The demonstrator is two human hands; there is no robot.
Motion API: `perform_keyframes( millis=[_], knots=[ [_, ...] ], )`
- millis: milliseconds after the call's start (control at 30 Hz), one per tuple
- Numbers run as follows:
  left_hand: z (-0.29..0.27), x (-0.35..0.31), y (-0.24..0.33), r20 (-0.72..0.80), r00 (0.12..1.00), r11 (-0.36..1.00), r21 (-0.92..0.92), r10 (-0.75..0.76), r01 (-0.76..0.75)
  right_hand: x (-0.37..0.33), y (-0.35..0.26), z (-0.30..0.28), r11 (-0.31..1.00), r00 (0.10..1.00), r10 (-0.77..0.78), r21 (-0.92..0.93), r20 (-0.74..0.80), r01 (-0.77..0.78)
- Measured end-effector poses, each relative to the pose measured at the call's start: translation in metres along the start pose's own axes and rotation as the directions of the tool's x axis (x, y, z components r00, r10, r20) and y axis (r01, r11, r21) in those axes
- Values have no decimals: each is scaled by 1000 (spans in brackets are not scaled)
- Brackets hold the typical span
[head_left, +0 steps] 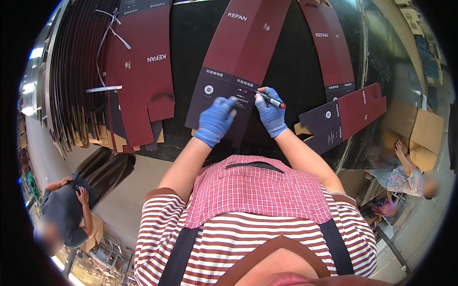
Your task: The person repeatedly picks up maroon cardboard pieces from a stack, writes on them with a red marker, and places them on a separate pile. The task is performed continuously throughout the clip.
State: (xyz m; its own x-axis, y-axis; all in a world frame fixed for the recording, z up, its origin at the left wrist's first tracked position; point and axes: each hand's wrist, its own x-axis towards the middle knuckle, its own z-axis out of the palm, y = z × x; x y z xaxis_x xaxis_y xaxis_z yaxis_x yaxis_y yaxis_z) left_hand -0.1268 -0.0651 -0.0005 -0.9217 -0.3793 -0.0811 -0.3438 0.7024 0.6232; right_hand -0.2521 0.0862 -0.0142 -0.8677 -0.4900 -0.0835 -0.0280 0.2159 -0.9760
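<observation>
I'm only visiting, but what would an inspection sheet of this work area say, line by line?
Surface: black tabletop, partly covered by flat cardboard.
Job's things: a long maroon-and-dark carton sheet lies flat beneath the hands; a red-ended marker is over it.
Clutter: stacked carton sheets at left, with a white strap; further carton sheets at right.
Hands: blue-gloved; the right hand grips the marker, the left hand is blurred, contact unclear.
Cables: nothing seen.
Surroundings: one person at left, another at right near brown boxes.
</observation>
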Motion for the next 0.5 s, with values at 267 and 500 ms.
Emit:
perform_keyframes(
  millis=[267,500],
  knots=[
    [-48,48,-49,66,898,873,-211,-435,439,-17,-11,-7,960,992,130,250,-5,-124],
    [-70,58,33,620,759,450,-630,-199,633,-17,-33,-61,956,963,121,291,-242,-47]
  ],
)
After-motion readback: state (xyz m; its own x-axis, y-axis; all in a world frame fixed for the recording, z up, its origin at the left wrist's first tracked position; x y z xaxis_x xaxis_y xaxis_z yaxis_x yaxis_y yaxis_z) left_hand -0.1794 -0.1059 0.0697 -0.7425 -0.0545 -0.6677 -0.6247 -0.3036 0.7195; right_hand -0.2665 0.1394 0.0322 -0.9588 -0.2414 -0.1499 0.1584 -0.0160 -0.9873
